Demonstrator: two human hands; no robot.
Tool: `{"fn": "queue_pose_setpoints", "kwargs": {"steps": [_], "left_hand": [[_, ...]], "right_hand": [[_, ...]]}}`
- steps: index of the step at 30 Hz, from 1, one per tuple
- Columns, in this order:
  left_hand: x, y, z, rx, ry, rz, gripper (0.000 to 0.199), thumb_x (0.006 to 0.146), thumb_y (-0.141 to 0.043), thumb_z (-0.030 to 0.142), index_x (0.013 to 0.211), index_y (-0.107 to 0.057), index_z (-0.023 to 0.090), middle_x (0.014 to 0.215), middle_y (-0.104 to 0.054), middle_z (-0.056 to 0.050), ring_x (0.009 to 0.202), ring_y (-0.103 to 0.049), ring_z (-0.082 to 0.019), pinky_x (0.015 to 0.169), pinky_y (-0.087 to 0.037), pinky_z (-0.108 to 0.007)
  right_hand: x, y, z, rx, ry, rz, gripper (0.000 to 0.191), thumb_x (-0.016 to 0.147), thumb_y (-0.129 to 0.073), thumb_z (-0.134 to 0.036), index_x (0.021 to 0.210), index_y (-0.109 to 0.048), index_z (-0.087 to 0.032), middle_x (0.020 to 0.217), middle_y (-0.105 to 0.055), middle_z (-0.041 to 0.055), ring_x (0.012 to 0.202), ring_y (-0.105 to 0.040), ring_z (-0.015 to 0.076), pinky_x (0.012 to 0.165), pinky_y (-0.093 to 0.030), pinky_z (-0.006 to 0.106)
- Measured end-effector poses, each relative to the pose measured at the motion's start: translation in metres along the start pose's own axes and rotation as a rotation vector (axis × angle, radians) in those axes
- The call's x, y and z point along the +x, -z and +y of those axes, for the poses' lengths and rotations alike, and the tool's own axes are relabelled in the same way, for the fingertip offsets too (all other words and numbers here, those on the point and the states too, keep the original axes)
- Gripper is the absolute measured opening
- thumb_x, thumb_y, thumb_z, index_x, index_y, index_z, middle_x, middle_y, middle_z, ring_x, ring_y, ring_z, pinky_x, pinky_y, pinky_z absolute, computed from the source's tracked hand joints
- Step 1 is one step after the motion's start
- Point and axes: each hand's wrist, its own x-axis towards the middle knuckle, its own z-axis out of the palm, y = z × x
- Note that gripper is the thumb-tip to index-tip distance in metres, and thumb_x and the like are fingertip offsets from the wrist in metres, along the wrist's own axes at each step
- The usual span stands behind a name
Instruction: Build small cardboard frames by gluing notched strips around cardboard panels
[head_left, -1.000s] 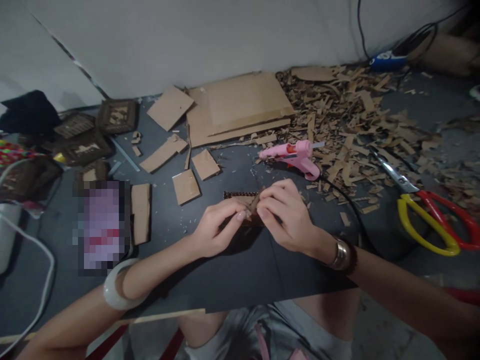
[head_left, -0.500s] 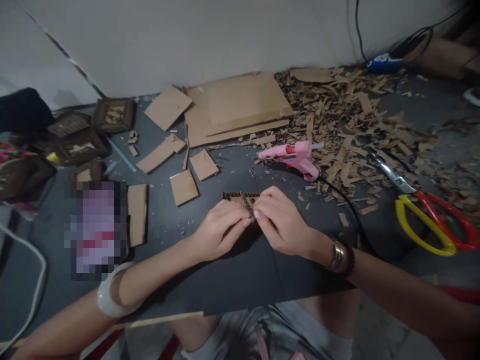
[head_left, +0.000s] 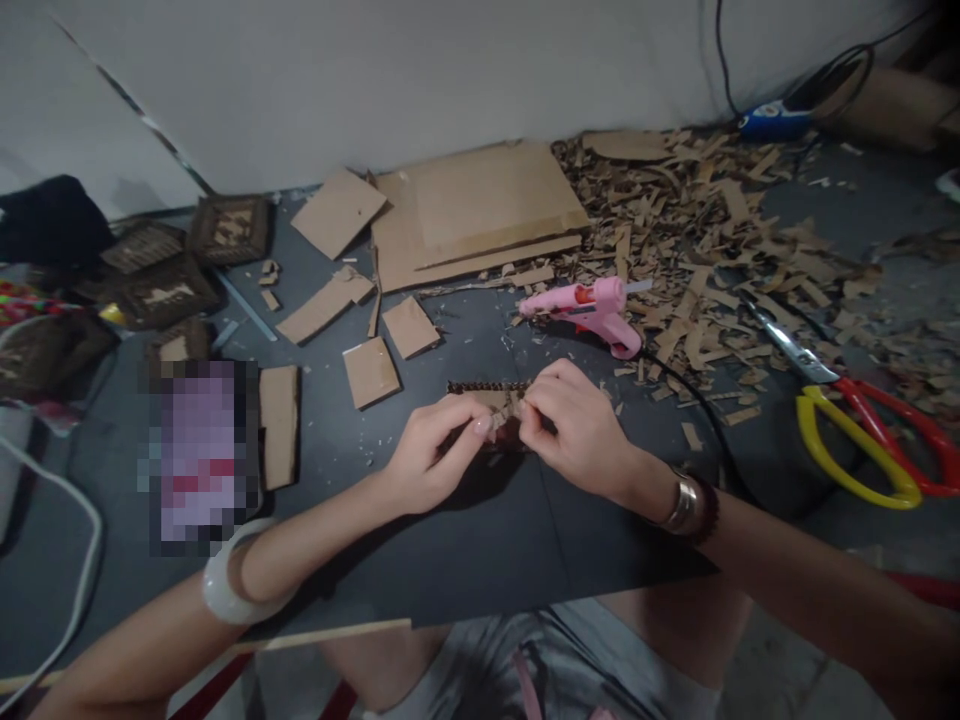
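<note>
A small corrugated cardboard piece (head_left: 487,398) with a dark ridged top edge sits between my hands, low over the black sheet (head_left: 480,560). My left hand (head_left: 435,452) pinches its left side, and my right hand (head_left: 574,430) pinches a narrow cardboard strip (head_left: 519,402) against its right side. My fingers hide most of the piece's lower part. A pink hot glue gun (head_left: 592,312) lies just beyond my right hand, not touching it. Scissors with yellow and red handles (head_left: 851,430) lie farther right.
Cardboard sheets (head_left: 480,220) and cut squares (head_left: 371,372) lie ahead, with a heap of cardboard scraps (head_left: 712,240) to the right. Dark cardboard frames (head_left: 161,292) stand at the left beside a pixelated object (head_left: 199,458). The glue gun's black cord (head_left: 709,435) runs right of my right hand.
My hands have drawn slightly closer around the cardboard piece, and my fingers have shifted on the narrow strip. The piece stays held between them.
</note>
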Motion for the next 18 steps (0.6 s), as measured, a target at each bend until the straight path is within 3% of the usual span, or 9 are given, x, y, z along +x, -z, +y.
{"fn": "queue_pose_setpoints", "kwargs": {"steps": [11,18], "left_hand": [[-0.002,0.000,-0.003,-0.203,0.109,0.066,0.033,0.093,-0.039,0.028,0.065,-0.051,0.015,0.060,-0.056,-0.001,0.055,-0.053,-0.010,0.054,-0.043,-0.020],[-0.010,-0.003,-0.010,-0.270,0.028,0.122,0.035,0.094,-0.038,0.028,0.063,-0.049,0.016,0.058,-0.055,-0.001,0.055,-0.050,-0.011,0.055,-0.039,-0.024]], "right_hand": [[0.002,0.004,0.002,-0.188,-0.030,0.047,0.027,0.081,-0.044,-0.009,0.057,-0.042,-0.020,0.053,-0.051,0.0004,0.060,-0.047,0.0146,0.056,-0.042,0.026],[0.006,0.010,0.010,-0.276,-0.069,0.099,0.028,0.080,-0.046,-0.010,0.056,-0.039,-0.022,0.052,-0.049,-0.0008,0.059,-0.046,0.0145,0.055,-0.040,0.026]]}}
